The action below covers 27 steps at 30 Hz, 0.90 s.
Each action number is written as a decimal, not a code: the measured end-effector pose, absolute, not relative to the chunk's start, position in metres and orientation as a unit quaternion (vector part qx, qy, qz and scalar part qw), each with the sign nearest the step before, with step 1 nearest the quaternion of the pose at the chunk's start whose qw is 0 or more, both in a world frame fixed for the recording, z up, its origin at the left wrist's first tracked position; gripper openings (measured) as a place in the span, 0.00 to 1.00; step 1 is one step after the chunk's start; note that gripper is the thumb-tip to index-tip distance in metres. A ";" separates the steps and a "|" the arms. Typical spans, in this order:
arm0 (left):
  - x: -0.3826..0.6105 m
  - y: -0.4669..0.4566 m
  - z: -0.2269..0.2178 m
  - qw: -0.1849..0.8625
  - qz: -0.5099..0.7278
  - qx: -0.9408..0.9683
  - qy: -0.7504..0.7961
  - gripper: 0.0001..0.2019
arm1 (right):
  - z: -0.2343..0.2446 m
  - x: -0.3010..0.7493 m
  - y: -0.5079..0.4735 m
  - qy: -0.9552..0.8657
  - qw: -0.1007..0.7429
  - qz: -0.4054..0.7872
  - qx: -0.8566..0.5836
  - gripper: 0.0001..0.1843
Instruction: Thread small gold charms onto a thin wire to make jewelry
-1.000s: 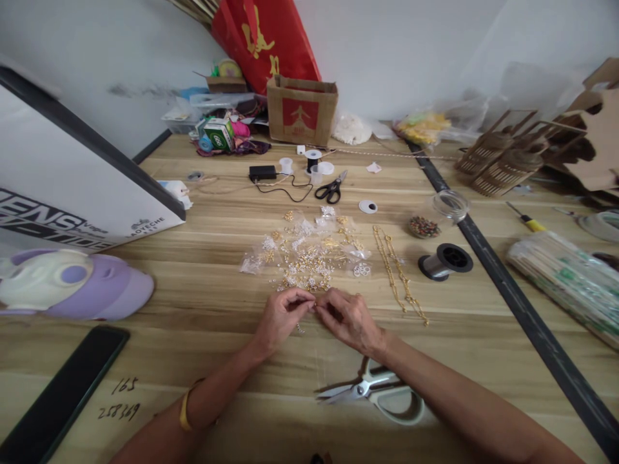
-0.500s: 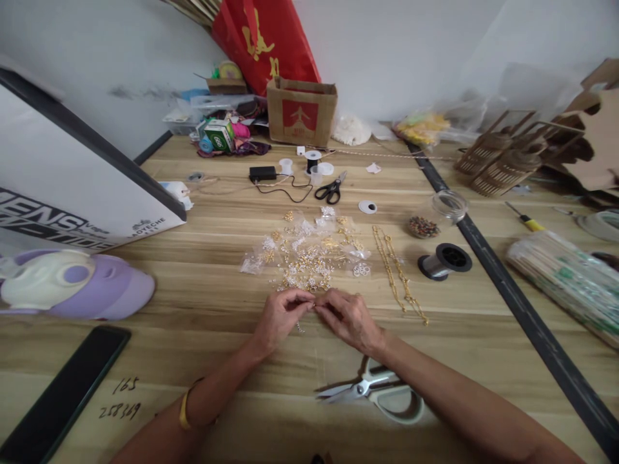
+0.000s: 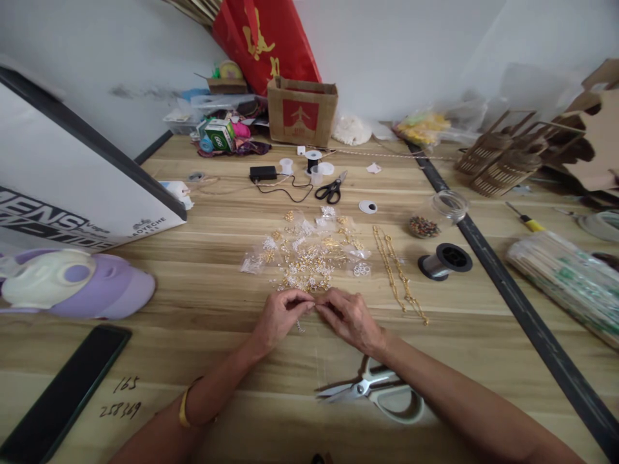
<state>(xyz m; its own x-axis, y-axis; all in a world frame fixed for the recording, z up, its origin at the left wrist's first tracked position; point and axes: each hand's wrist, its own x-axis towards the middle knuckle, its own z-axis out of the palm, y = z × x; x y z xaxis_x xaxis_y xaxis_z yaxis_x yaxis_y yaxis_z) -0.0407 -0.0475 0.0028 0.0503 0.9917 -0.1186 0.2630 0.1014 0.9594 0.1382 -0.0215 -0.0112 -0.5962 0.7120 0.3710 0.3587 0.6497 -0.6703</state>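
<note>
A pale wall, smudged at left, rises behind a wood-grained table crossed by a dark strip.

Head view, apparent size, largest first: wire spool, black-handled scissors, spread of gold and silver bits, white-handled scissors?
1. Spread of gold and silver bits
2. White-handled scissors
3. Wire spool
4. Black-handled scissors

Farther away, so their true rank is unsure.

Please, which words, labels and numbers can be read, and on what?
"165": handwritten on tabletop
"258369": tabletop, below "165"
"ENS", left part cut off: white box
"AOYECHE", first letter unclear: same white box
Too small, blurred or stylised: green carton, brown bag, stick package, red bag, box's other print
</note>
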 end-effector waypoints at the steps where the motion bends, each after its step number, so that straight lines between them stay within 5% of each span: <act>1: -0.041 -0.047 0.003 0.470 0.382 0.553 0.572 0.05 | -0.011 0.138 -0.022 -0.850 0.320 0.275 -0.317 0.05; 12: -0.042 -0.049 0.003 0.386 0.359 0.639 0.560 0.05 | -0.012 0.139 -0.022 -0.855 0.314 0.254 -0.326 0.03; 16: -0.041 -0.051 0.002 0.336 0.348 0.683 0.547 0.05 | -0.010 0.139 -0.023 -0.856 0.306 0.260 -0.326 0.12; 27: -0.044 -0.050 0.002 0.321 0.340 0.692 0.550 0.05 | -0.008 0.138 -0.022 -0.860 0.312 0.244 -0.321 0.02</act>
